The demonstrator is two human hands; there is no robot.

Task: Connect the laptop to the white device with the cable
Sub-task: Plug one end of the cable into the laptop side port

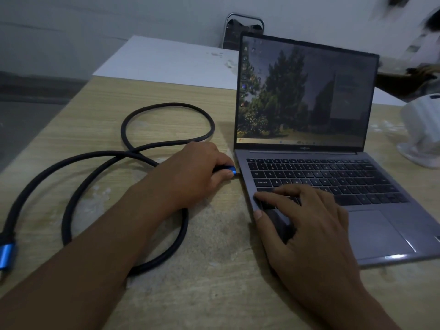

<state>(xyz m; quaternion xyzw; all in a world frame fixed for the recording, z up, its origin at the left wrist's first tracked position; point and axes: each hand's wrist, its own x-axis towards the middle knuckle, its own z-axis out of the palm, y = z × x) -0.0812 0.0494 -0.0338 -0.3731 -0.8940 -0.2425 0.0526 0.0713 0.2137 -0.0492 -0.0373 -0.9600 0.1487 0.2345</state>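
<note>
A grey laptop (371, 225) stands open on the wooden table, its screen lit with a tree picture. My left hand (195, 172) pinches the blue plug (228, 168) of a thick black cable (166, 110) right at the laptop's left edge; the plug's metal tip touches that side. My right hand (302, 220) rests with spread fingers on the laptop's front left corner and keyboard. The cable loops over the table to the left, and its other blue plug (6, 254) lies at the left border. A white device (421, 129) stands at the right edge, partly cut off.
The wooden table (214, 270) has pale scuffed patches. A white board (171, 60) lies behind it, with a metal chair back (245, 22) beyond. Another person's arm (409, 79) reaches in at the upper right, above the white device.
</note>
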